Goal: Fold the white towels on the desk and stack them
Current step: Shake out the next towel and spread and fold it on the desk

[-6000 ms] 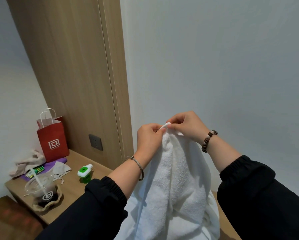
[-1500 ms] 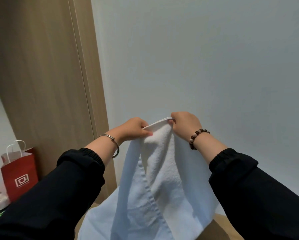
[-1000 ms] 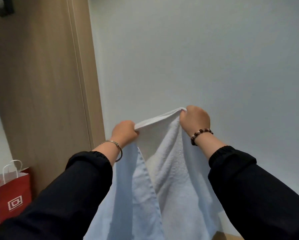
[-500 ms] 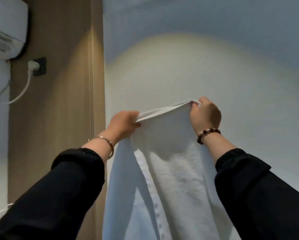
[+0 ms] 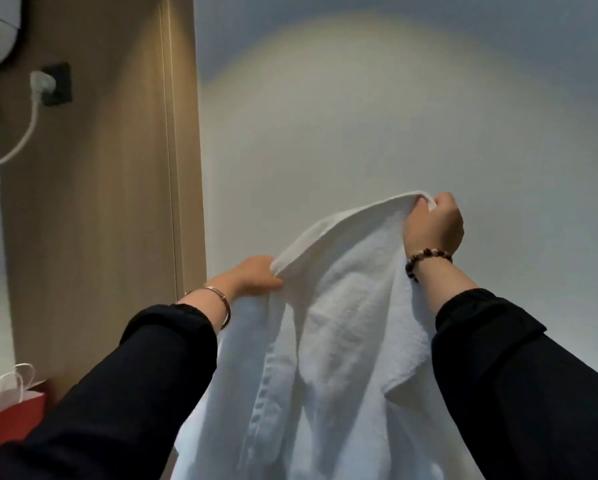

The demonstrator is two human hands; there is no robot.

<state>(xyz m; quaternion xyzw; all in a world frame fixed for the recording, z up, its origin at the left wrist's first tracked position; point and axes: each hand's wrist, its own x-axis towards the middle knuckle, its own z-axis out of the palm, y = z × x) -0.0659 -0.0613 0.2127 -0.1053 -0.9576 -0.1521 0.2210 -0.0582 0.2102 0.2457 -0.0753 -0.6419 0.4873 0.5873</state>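
She has the towel point(image 5: 342, 323) up in the air in front of the wall point(image 5: 325, 133), held by its top hem; the left hand point(image 5: 256, 277) pinches the hem at one end, thumb and curled fingers point(image 5: 268, 270) pressed together on the cloth; the right hand point(image 5: 436, 226) grips the other end, its fingers point(image 5: 425, 202) curled tight over the corner so the fabric bunches against them. The right fingers sit higher than the left, so the hem runs slanting between the two grips, slack rather than taut; from both sets of fingers the towel hangs down in loose folds, one stitched border trailing below the left fingers, the rest dropping out of sight past the bottom edge. A thin bangle point(image 5: 221, 299) sits on the wrist behind the left fingers; a bead bracelet point(image 5: 425, 258) rings the wrist below the right fingers; both arms are in black sleeves point(image 5: 515, 375). Well off to the left of the left fingers stands a wood panel point(image 5: 100, 202) with a socket point(image 5: 57, 84), a white plug in it; low on that side, a red bag point(image 5: 10, 417).
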